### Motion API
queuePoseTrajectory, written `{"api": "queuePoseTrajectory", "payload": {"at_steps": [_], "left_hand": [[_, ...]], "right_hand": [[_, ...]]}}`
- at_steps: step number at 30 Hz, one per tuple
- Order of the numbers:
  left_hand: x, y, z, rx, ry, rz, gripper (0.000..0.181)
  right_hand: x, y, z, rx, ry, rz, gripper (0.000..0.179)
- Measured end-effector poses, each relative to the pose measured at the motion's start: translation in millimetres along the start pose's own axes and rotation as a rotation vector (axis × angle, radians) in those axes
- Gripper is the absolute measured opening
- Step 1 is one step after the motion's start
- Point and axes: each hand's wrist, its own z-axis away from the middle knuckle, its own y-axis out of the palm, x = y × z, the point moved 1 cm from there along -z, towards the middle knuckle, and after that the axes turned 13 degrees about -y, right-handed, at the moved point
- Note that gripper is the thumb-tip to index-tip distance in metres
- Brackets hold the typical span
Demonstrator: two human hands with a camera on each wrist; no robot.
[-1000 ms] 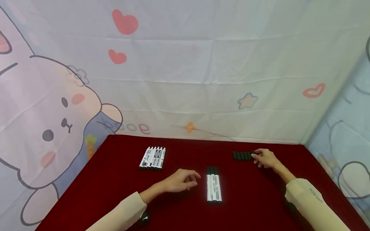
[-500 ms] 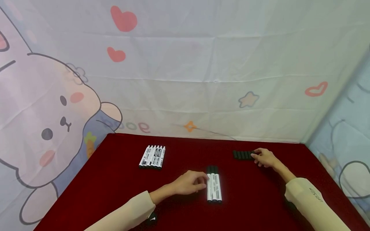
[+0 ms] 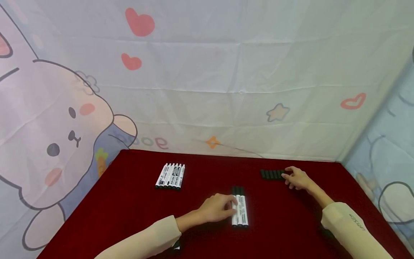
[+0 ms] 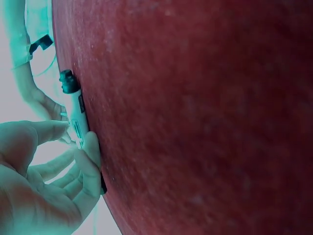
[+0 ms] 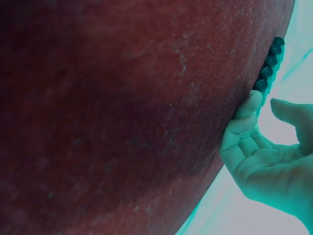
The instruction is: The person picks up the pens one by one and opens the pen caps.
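Three white markers (image 3: 240, 216) with black caps lie side by side at the middle of the table. My left hand (image 3: 216, 208) reaches over the leftmost of them, its thumb and index finger bent and apart, fingertips overlapping the barrel. In the left wrist view the thumb and a finger stand on either side of a marker (image 4: 77, 110). At the back right, several black marker caps (image 3: 271, 174) form a row. My right hand (image 3: 297, 178) is at the row's right end. The right wrist view shows a gap between its thumb and index finger, beside the caps (image 5: 267, 72).
Several uncapped white markers (image 3: 170, 176) lie in a row at the back left, tips away from me. A dark red cloth (image 3: 207, 172) covers the table. Behind it hangs a pale curtain (image 3: 200, 72) with cartoon prints.
My left hand has moved right, from beside the three capped markers to over the leftmost one. The right hand has stayed by the caps, shifting only slightly.
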Motion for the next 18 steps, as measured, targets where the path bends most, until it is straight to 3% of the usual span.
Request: {"api": "queuePoseTrajectory", "payload": {"at_steps": [9, 18], "left_hand": [[-6.5, 2.1, 0.5, -0.08, -0.048, -0.101, 0.022], [-13.9, 1.1, 0.1, -0.1, -0.102, -0.213, 0.024]], "right_hand": [[11.4, -3.9, 15.9, -0.001, -0.074, 0.019, 0.057], [23.0, -1.3, 27.2, 0.007, -0.106, 0.021, 0.055]]}}
